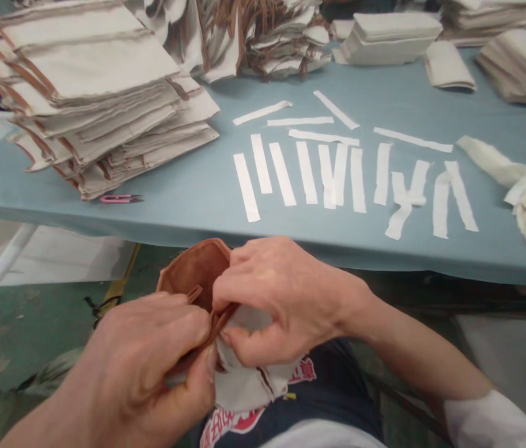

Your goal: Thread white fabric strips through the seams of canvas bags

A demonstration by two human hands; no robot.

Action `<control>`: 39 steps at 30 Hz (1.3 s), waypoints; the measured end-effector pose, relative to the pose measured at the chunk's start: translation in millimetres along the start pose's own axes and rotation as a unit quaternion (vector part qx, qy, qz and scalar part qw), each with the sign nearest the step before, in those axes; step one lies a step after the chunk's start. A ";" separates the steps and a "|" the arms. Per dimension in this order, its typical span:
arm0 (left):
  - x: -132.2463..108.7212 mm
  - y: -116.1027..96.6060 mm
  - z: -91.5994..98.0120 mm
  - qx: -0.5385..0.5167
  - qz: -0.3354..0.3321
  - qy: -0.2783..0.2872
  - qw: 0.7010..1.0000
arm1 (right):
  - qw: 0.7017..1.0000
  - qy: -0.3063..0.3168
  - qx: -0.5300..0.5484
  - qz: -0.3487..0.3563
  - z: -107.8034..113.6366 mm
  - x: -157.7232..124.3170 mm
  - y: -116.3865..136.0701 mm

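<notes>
Over my lap, both hands grip a piece of fabric that is brown on one side and off-white on the other. My left hand is closed, pinching the folded brown edge between thumb and fingers. Close beside it, my right hand pinches the same edge, its thumb on the off-white side. The off-white part hangs below my fingers. What lies right between the fingertips is partly hidden.
A table with a blue-grey cover stands in front of me. On it lie several white strips, pink thread snips, a tall stack of brown-edged fabric pieces, folded cloth piles and a twisted cream strip.
</notes>
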State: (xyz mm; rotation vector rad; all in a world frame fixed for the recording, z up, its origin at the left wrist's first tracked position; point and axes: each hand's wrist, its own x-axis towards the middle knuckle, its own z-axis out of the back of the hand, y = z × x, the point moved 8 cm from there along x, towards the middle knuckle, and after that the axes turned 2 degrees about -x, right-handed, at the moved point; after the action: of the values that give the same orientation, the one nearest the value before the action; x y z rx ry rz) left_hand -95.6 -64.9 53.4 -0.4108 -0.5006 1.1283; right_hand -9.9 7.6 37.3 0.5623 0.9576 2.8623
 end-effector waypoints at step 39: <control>7.7 65.5 21.8 -0.275 0.075 0.006 0.959 | 0.964 0.057 0.247 -0.085 10.3 39.9 -24.2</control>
State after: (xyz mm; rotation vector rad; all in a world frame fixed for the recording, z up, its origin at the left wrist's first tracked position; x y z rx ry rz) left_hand -154.3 -31.9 36.6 -0.9513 -0.7839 1.1205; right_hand -44.4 40.1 43.2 0.3227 1.6673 2.5213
